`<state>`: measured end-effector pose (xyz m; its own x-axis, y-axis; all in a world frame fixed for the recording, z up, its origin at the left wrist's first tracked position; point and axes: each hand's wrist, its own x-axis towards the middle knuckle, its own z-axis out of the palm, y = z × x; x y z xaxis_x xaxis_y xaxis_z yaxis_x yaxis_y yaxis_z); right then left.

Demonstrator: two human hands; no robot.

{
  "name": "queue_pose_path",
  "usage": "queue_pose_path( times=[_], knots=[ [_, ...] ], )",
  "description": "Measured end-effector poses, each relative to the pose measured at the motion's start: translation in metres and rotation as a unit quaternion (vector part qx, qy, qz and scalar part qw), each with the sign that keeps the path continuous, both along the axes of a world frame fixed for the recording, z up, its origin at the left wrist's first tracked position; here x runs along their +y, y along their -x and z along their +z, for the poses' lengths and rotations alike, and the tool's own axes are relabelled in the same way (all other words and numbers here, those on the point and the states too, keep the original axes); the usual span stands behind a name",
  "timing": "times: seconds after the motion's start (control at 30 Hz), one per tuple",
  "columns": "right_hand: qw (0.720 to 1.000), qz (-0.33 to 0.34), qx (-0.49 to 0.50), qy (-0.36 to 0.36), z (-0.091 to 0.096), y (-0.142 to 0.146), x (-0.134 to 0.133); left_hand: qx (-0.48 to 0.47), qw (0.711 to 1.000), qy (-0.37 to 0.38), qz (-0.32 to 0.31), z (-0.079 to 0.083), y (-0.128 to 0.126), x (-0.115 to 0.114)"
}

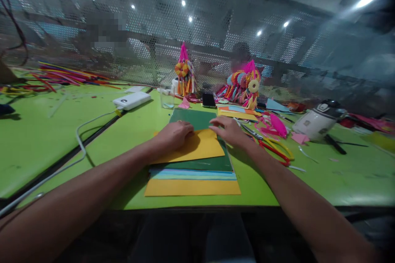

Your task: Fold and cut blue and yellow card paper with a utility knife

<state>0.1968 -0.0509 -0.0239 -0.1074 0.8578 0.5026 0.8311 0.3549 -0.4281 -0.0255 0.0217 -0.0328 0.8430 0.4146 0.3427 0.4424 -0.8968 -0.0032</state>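
Note:
A yellow-orange sheet of paper (197,146) lies slightly askew over a dark green sheet (197,118). My left hand (175,135) rests on the yellow sheet, its fingers curled together at the far edge. At that sheet's far right corner, my right hand (228,130) has thumb and fingers pinched on the paper. Under the green sheet, light blue sheets (191,174) and another yellow sheet (193,188) stick out toward the table's front edge.
Right of the papers lie red-and-yellow-handled scissors (277,152), pink scraps (300,138) and a white-and-black container (319,119). Behind are a phone (209,100), a glass (167,98) and tasselled paper ornaments (184,74). A white power bank (132,100) with a cable (80,141) lies left.

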Motion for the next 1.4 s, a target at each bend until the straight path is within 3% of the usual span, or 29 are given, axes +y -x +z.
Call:
queue_pose_path(
  times=[0.1,0.23,0.33,0.5,0.6,0.7,0.83,0.9,1.17,1.4],
  knots=[
    [0.994,-0.102,-0.009,0.022,0.019,-0.038,-0.007,0.003,1.0,-0.022,-0.014,-0.009,-0.001,0.008],
    [0.967,-0.153,-0.125,0.158,0.029,-0.083,-0.023,-0.004,0.999,-0.033,-0.022,-0.014,-0.004,0.014],
    [0.949,-0.15,-0.202,0.19,0.015,-0.091,-0.027,-0.017,0.999,-0.029,-0.032,-0.012,-0.004,0.014],
    [0.952,-0.147,-0.216,0.159,-0.012,-0.077,-0.02,-0.072,0.997,0.003,-0.042,-0.005,0.002,0.011],
    [0.965,-0.142,-0.182,0.127,-0.011,-0.077,-0.024,-0.114,0.992,0.036,-0.04,-0.004,0.007,0.013],
    [0.986,-0.111,-0.08,0.089,0.001,-0.083,-0.04,-0.139,0.984,0.107,-0.022,-0.006,0.01,0.016],
    [0.991,-0.04,0.031,0.123,0.018,-0.092,-0.061,-0.164,0.957,0.238,0.026,-0.007,0.01,0.016],
    [0.989,-0.018,0.064,0.13,0.023,-0.097,-0.067,-0.179,0.943,0.279,0.022,-0.002,0.012,0.014],
    [0.973,0.038,0.178,0.14,0.035,-0.103,-0.078,-0.224,0.919,0.311,-0.096,0.019,0.023,0.015],
    [0.968,0.089,0.182,0.148,0.044,-0.098,-0.088,-0.188,0.923,0.324,-0.089,0.029,0.029,0.013]
  ],
)
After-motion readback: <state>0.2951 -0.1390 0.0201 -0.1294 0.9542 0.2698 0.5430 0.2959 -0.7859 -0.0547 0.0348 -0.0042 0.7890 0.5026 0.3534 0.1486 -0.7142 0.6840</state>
